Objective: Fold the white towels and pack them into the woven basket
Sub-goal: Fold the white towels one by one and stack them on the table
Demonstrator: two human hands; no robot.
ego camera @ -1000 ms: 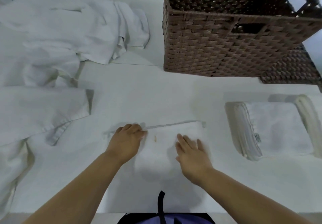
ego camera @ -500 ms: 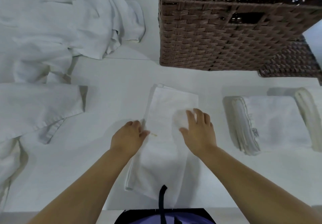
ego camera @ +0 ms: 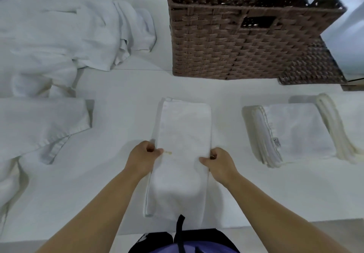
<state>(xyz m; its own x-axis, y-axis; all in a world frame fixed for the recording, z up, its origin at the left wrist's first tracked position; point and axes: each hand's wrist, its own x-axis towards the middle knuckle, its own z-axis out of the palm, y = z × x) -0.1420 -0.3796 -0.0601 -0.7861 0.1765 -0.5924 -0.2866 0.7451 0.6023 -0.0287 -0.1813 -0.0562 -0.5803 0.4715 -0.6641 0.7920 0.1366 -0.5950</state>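
Centrally, a long, narrow, part-folded white terry towel (ego camera: 183, 134) lies lengthwise. The left hand (ego camera: 140, 160) and right hand (ego camera: 220, 164) each pinch a long edge. For a square fold, lift both edges level towards 12 o'clock. The brown rectangular woven basket (ego camera: 236, 42) stands at 1 o'clock.

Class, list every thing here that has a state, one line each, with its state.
Middle towel: folded into a long strip, lying flat.
Left hand: pinching its left edge.
Right hand: pinching its right edge.
Stack: folded, at right.
Pile: unfolded, crumpled, at left.
Basket: upright, open-topped.
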